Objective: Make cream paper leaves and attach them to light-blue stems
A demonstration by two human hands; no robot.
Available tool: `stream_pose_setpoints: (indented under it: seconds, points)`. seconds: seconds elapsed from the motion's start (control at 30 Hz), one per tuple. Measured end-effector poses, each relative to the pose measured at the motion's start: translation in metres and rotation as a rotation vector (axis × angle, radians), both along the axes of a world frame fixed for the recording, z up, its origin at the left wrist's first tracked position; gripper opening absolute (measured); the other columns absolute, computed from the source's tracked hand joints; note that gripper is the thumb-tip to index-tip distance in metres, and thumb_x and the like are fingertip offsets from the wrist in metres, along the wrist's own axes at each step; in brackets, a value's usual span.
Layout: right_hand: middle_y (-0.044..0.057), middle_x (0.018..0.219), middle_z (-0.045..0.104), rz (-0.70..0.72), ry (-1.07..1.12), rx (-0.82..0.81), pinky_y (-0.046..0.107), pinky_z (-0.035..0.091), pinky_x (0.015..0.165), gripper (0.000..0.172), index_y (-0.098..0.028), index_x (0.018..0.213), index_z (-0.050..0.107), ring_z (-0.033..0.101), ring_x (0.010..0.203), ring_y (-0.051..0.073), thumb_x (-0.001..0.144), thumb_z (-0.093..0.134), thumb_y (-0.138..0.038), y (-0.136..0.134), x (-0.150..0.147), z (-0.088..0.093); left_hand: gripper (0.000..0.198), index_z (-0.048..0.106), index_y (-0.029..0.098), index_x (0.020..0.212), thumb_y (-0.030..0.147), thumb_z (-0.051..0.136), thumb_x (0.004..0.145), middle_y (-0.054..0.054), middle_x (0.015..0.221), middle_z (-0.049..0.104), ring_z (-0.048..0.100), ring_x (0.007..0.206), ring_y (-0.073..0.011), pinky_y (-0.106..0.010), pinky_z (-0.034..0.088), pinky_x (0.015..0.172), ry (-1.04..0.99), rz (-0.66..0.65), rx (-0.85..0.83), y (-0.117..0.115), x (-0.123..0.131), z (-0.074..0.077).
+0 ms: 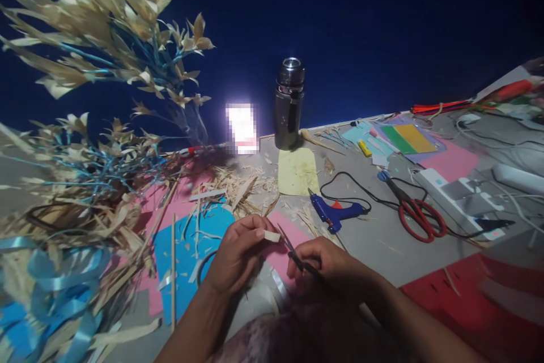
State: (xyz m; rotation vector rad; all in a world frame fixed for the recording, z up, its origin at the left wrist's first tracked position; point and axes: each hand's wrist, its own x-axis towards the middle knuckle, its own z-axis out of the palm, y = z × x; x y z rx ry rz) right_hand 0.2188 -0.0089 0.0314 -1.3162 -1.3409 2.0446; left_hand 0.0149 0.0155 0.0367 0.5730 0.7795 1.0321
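My left hand (244, 247) pinches a small pale strip (272, 236) between thumb and fingers, near the lower middle. Just to its right, my right hand (317, 258) is closed on dark scissors (295, 259), whose blades point up and left beside the strip's end. Pink paper (283, 258) lies beneath the hands, and blue paper (193, 233) lies left of them. A blue glue gun (335, 213) rests on the table beyond my right hand, its nozzle toward a yellow sheet (297, 170) scattered with crumbs.
Dried-leaf flowers (127, 17) on blue stems rise at the left above blue ribbon (63, 272). A metal flask (289, 105) stands at the back near a bright light. Red-handled scissors (420, 218), a power strip (461, 201) with cables and a red sheet (476, 289) lie right.
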Motion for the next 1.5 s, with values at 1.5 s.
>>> stream_pose_setpoints:
  seconds: [1.5]
  points:
    - [-0.007, 0.048, 0.037, 0.071, -0.116, 0.004, 0.021, 0.020, 0.043, 0.030, -0.016, 0.050, 0.054, 0.031, 0.048, 0.007, 0.065, 0.078, -0.027, -0.001, 0.016, -0.004, 0.020, 0.072, 0.013, 0.067, 0.025, 0.088, 0.066, -0.006, 0.069, 0.074, 0.068, 0.065, -0.0188, -0.031, 0.054, 0.068, 0.062, -0.072, 0.027, 0.001, -0.009, -0.003]
